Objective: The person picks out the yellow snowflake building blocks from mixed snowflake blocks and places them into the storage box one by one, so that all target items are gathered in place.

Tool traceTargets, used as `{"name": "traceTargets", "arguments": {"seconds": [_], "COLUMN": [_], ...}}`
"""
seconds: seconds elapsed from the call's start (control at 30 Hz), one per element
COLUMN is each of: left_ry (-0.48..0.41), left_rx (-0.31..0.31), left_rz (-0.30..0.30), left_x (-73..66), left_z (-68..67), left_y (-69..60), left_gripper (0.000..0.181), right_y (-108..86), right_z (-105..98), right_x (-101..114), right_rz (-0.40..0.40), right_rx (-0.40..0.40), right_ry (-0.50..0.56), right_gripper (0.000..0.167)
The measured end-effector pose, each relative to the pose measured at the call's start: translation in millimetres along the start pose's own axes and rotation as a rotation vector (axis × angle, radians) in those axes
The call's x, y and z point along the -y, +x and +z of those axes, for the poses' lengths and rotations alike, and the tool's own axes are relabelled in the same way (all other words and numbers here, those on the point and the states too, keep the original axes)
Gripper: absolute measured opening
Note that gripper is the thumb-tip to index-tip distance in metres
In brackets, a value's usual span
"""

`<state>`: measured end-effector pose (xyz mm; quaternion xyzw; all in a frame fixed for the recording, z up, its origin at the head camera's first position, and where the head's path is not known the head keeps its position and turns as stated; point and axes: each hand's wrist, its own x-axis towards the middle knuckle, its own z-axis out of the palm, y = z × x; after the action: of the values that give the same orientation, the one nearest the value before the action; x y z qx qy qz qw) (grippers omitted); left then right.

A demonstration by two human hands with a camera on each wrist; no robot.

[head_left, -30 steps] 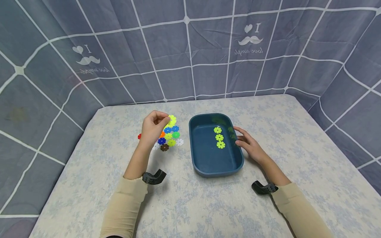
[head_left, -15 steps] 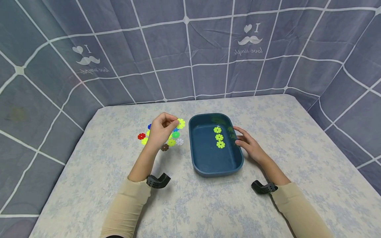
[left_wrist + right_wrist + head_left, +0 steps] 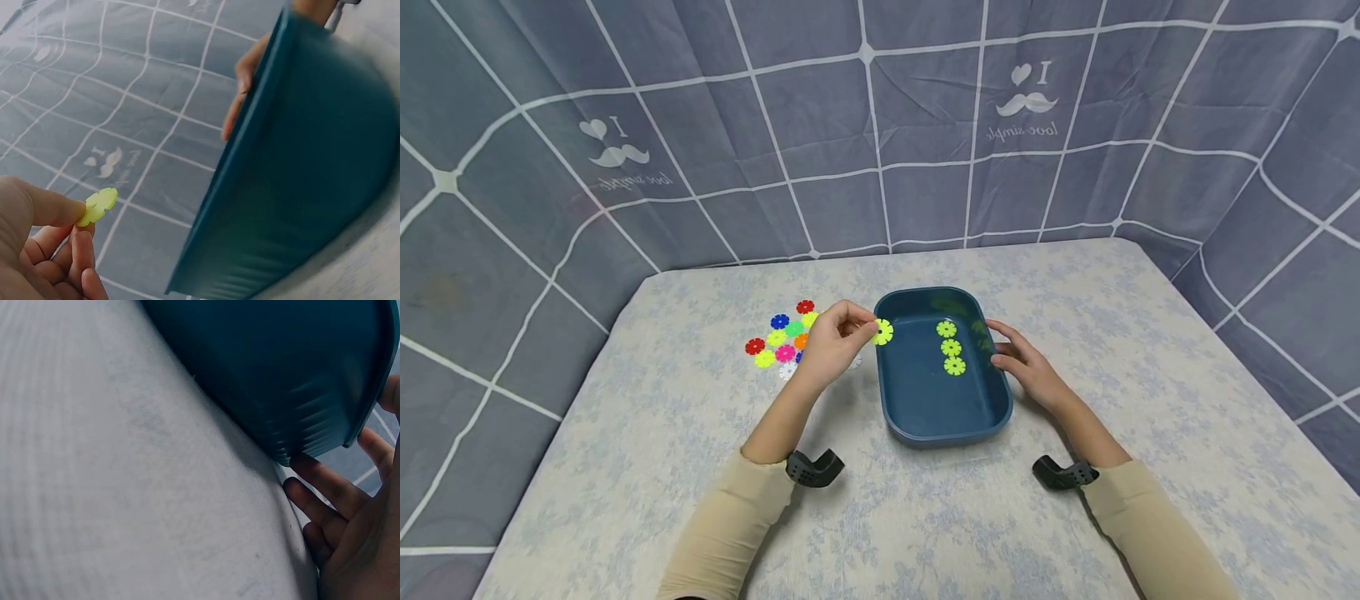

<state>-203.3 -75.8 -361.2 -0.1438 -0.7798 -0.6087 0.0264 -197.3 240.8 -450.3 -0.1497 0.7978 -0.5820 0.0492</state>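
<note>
A yellow-green flower-shaped disc (image 3: 883, 332) is pinched between the thumb and finger of my left hand (image 3: 835, 346), at the left rim of a dark blue bin (image 3: 925, 408). The left wrist view shows the same disc (image 3: 98, 206) at the fingertips of that hand (image 3: 50, 244), with the bin's outer wall (image 3: 300, 169) to the right. Three yellow-green discs (image 3: 951, 347) lie in a column inside the bin. My right hand (image 3: 1030, 371) rests against the bin's right side with its fingers spread; in the right wrist view its fingers (image 3: 331, 487) touch the outer wall (image 3: 269, 381).
Left of the bin, several coloured discs lie together on the patterned tabletop, among them a red one (image 3: 755, 346), a pink one (image 3: 785, 353) and a blue one (image 3: 780, 322). A grey checked curtain (image 3: 820, 108) hangs behind the table (image 3: 647, 417).
My left hand has moved right and a little nearer, carrying the disc from above the loose discs to the bin's left rim. The right hand stays against the bin.
</note>
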Motion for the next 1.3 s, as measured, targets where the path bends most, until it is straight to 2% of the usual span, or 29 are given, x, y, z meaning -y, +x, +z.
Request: {"name": "traceTargets", "arguments": {"seconds": [0.23,0.5,0.73,1.07,1.3], "left_ry": [0.045,0.114,0.170,0.246,0.297], "left_rx": [0.071,0.144,0.231,0.365,0.427], "left_rz": [-0.036,-0.015,-0.026,0.013,0.032], "left_x": [5.6,5.9,4.3,6.9,9.2], "left_z": [13.3,23.6,35.8,56.9,70.4], "left_y": [-2.4,-0.2,1.9,10.3,16.0], "left_gripper": [0.008,0.006,0.007,0.006,0.004], "right_y": [-1.0,-1.4,-2.2,-2.2,-1.5], "right_z": [0,0,-1,-1,-1], "right_x": [-1,0,1,1,0], "right_rz": [-0.003,-0.011,-0.012,-0.014,-0.015], "right_rx": [0.012,0.014,0.019,0.020,0.025], "right_ry": [0.016,0.014,0.017,0.024,0.024], "right_gripper": [0.059,0.059,0.058,0.059,0.058]}}
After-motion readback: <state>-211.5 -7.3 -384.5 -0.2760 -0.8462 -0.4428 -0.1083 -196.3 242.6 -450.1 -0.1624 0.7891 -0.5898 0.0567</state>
